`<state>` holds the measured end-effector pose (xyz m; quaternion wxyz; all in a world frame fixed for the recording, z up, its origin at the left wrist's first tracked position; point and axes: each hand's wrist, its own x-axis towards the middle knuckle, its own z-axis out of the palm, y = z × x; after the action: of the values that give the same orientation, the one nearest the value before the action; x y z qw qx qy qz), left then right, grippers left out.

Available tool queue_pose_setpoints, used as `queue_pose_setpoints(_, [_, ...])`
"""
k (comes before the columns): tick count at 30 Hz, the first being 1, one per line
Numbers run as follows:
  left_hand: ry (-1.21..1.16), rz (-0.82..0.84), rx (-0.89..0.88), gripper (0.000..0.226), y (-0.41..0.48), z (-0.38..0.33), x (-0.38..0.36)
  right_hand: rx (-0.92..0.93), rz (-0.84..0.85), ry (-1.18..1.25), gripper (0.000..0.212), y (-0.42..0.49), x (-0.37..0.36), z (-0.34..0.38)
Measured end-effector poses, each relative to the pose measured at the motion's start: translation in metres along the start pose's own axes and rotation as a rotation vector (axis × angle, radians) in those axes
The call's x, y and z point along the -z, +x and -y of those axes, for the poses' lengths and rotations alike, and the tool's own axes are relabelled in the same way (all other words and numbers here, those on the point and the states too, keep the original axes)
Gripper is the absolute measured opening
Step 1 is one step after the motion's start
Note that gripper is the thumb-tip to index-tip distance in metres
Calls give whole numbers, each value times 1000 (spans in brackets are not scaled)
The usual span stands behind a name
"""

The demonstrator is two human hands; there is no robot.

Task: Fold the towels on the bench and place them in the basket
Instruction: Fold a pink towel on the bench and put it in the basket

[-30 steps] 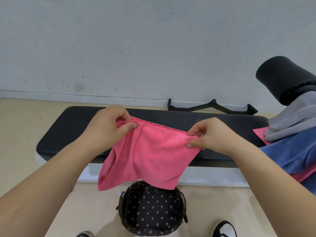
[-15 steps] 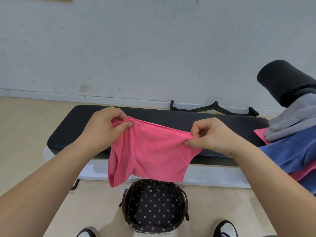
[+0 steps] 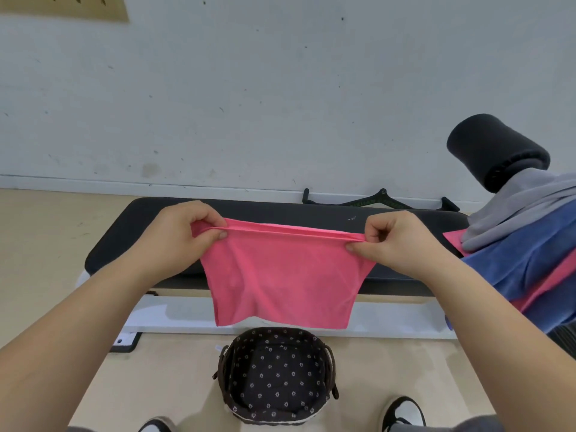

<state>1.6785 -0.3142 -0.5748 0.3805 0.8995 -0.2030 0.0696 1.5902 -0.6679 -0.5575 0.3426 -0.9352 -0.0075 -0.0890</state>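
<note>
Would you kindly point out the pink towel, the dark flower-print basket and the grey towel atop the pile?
Pink cloth towel [image 3: 280,275]: head view, middle of hanging panel.
Dark flower-print lined basket [image 3: 277,372]: head view, bare floor.
Grey cloth towel [image 3: 514,207]: head view, upper fold.

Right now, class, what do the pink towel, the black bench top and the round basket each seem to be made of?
Pink cloth towel: soft matte fabric, perhaps microfibre; it hangs limp, with a fine nap. Black padded bench top: smooth vinyl or leather-like cover, nearly matte. Round dark brown basket: woven wicker-like rim, lined with dark cloth printed with small white flowers.
</note>
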Motion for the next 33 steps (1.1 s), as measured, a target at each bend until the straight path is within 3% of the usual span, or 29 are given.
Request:
queue_pose_setpoints(4, [-129, -79, 28, 12, 0, -14, -1, -33, -24, 73, 20, -5, 2, -2])
queue_pose_setpoints(7, [-119, -99, 24, 13, 0, -18, -5, -17, 35, 23, 10, -9, -2, -1])
queue_pose_setpoints(9, [-119, -105, 44, 14, 0, -15, -7, -34, 44, 38, 10, -9, -4, -2])
queue_pose_setpoints(12, [-98, -120, 54, 13, 2, -12, -7, -71, 32, 71, 29, -9, -6, -4])
queue_pose_setpoints(16, [-48, -109, 51, 12, 4, -4, -8, -106, 87, 196, 4, -7, -8, 0])
queue_pose_setpoints(19, [-17, -128, 63, 10, 5, 3, -8, -178, 66, 412, 5, -5, -8, -2])
queue_pose_setpoints(27, [-1, -124, 170, 21, 6, 6, -12, -396, -10, 690, 15, 2, -18, -10])
queue_pose_setpoints(33, [11, -156, 181, 23, 6, 3, -13, -462, 37, 858, 16, 5, -17, -15])
